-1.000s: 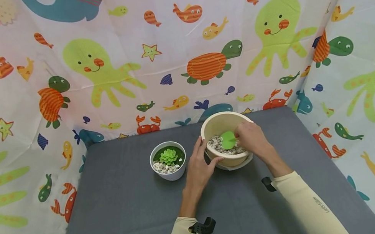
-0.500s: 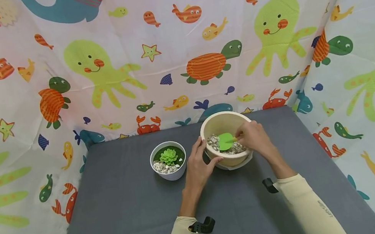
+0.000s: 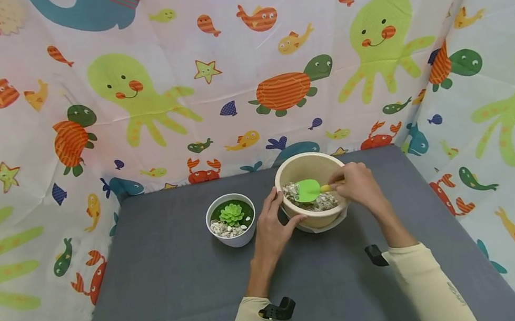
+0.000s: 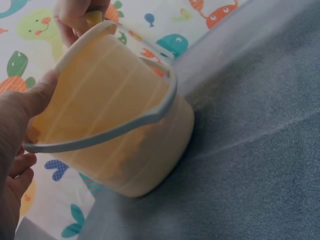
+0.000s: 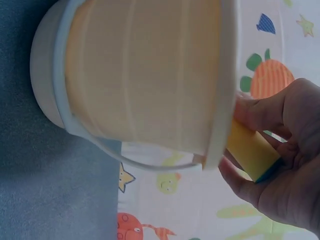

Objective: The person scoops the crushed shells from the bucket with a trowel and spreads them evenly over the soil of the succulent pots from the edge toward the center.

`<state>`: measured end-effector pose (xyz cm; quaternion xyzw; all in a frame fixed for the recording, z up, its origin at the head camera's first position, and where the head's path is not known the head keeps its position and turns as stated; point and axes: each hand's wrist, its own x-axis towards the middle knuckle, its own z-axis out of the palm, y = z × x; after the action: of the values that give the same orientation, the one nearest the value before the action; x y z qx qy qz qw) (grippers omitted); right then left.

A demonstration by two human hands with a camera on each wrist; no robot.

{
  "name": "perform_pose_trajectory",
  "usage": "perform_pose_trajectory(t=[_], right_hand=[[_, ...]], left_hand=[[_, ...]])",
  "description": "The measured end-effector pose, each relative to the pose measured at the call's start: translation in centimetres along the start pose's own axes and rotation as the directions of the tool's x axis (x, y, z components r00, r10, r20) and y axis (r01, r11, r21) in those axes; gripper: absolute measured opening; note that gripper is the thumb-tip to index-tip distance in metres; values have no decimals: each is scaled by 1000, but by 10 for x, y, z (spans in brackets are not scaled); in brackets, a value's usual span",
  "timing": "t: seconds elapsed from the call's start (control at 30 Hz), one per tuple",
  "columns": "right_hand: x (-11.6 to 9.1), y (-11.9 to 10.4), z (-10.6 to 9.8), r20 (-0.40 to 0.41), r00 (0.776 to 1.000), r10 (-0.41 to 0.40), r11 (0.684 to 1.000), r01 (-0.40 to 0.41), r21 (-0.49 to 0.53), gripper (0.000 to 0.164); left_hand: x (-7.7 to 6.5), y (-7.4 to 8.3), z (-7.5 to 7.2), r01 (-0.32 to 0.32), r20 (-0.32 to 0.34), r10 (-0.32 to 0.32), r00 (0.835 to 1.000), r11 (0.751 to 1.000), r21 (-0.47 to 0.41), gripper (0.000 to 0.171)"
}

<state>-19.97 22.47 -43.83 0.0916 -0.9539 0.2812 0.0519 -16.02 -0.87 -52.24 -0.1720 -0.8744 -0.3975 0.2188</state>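
My left hand (image 3: pixel 271 233) holds the left side of a cream bucket (image 3: pixel 320 220), its thumb at the front and its fingers along the rim. The bucket stands on the table, with its pale handle (image 4: pixel 115 133) lowered around the outside. A layer of small mottled stones (image 3: pixel 324 203) covers its bottom. In my right hand (image 3: pixel 359 187) is a toy shovel (image 3: pixel 308 190) with a green blade and a yellow handle. The blade is inside the bucket over the stones. In the right wrist view, thumb and fingers pinch the yellow shovel handle (image 5: pixel 252 151) just beyond the rim.
To the left of the bucket stands a white pot (image 3: pixel 233 241) with a green succulent (image 3: pixel 232 214), green moss and pale pebbles. A grey cloth covers the table (image 3: pixel 177 291). Behind and at both sides hangs a curtain (image 3: pixel 230 89) printed with sea animals.
My right hand has drawn back to the right, and more of the yellow handle shows. The green blade has shifted a little left and up in the bucket. My left hand stays in place.
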Motion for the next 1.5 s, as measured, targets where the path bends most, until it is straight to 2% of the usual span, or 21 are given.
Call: perform_pose_trajectory(t=[0.17, 0.3, 0.67, 0.9, 1.03, 1.1, 1.23, 1.37, 1.5], right_hand=[[-3, 2, -9, -14, 998, 57, 997, -56, 59, 8], [-6, 5, -14, -34, 997, 73, 995, -71, 77, 9], [-18, 6, -29, -44, 996, 72, 990, -67, 121, 10], [-27, 0, -44, -78, 996, 48, 994, -40, 100, 9], [-30, -10, -53, -109, 994, 32, 995, -21, 101, 9], [-30, -16, -55, -126, 992, 21, 995, -8, 98, 8], [-28, -29, -57, -143, 990, -19, 995, 33, 97, 7], [-25, -43, -55, -126, 991, -46, 991, 61, 118, 6], [-20, -56, -48, -98, 993, -68, 987, 82, 139, 6]], left_hand=[[1, 0, -2, 12, 5, -12, 1000, 1000, -7, 81], [1, -1, -2, 16, 13, -16, 1000, 1000, -15, 81], [-1, -1, 0, 12, 0, -12, 1000, 1000, -27, 81], [-3, 0, 0, 35, 33, -36, 999, 999, 25, 81], [-5, 2, -6, 47, 46, -47, 998, 999, 12, 76], [-7, 1, -11, 52, 27, -52, 998, 999, -2, 72], [-10, -3, -27, 54, -80, -56, 995, 998, -23, 65], [-12, -9, -49, 52, -205, -55, 977, 998, -24, 58], [-17, -23, -70, 78, -289, -75, 954, 997, -3, 56]])
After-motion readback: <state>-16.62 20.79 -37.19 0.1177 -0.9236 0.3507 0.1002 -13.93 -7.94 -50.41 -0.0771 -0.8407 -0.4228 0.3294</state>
